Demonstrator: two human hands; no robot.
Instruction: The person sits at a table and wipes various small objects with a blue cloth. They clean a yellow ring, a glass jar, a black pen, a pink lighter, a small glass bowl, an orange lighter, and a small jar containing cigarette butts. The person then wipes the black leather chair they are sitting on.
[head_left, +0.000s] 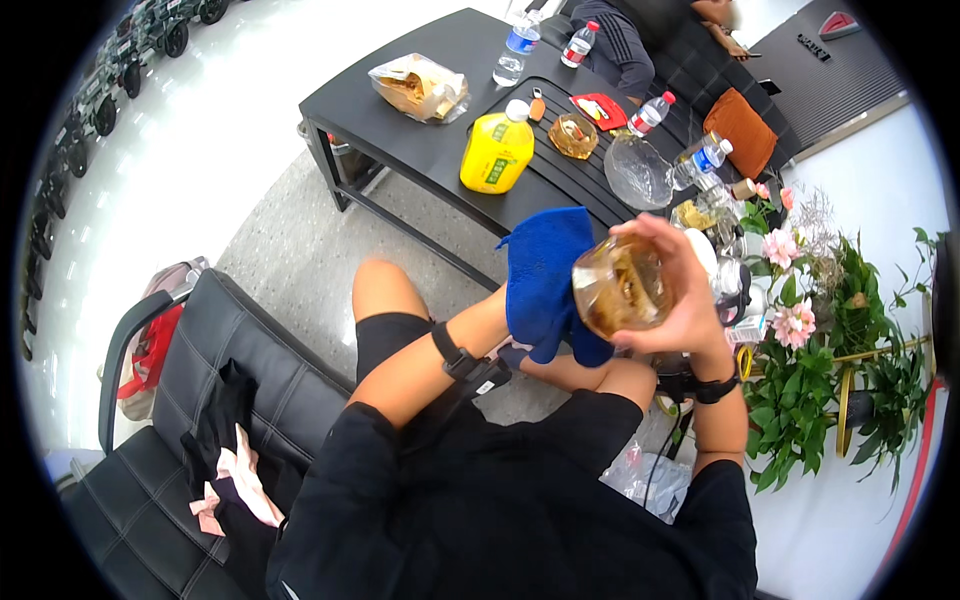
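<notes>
My right hand (690, 300) grips an amber faceted glass bowl (624, 289), tilted on its side so that its face points toward me. Fingers wrap over the top and the thumb presses the lower edge. A blue cloth (551, 262) drapes over my left hand, whose fingers are hidden beneath it. That cloth reaches up to the left side of the glass; whether it touches is hard to tell. Beyond them, a yellow jug with a white cap (498, 154) stands on the black table (420, 150). Another amber glass ashtray (573, 136) rests behind the jug on a black slatted tray (555, 184).
Farther back are a bagged food packet (418, 86), water bottles (517, 49), a red packet (598, 111) and a clear glass bowl (639, 172). Flowers and leafy plants (795, 322) crowd the right. A black sofa (247, 397) holds clothing at left. Another person's sleeve (615, 45) shows across the table.
</notes>
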